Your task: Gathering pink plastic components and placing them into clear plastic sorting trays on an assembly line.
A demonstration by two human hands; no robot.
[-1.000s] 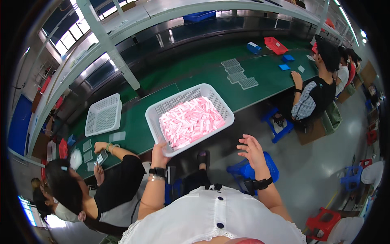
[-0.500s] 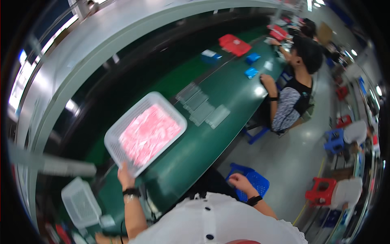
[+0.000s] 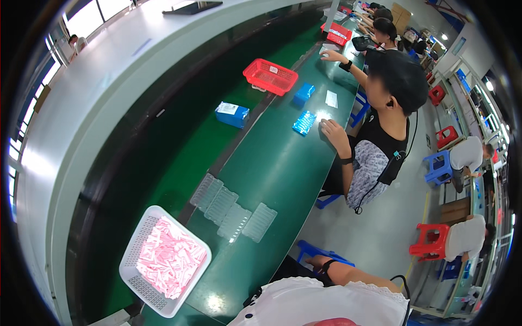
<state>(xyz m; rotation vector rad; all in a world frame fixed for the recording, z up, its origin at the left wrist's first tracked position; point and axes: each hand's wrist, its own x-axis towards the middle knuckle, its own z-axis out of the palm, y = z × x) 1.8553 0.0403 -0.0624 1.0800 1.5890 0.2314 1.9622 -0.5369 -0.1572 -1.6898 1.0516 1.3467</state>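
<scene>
Right hand (image 3: 315, 262): near blue plastic stool (image 3: 321, 251); grip unclear.
Left hand: out of view, grip unknown.
White perforated plastic basket (image 3: 142, 283): pink-and-white strips (image 3: 169, 258) inside; at green counter's (image 3: 285, 168) far edge.

Green bench (image 3: 283, 168) — white basket (image 3: 191, 284); clear trays (image 3: 234, 221); blue packs (image 3: 305, 123)

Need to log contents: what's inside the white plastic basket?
The white plastic basket holds a heap of small pink-and-white strips. Whatever lies beneath the top layer is covered and cannot be seen.
</scene>
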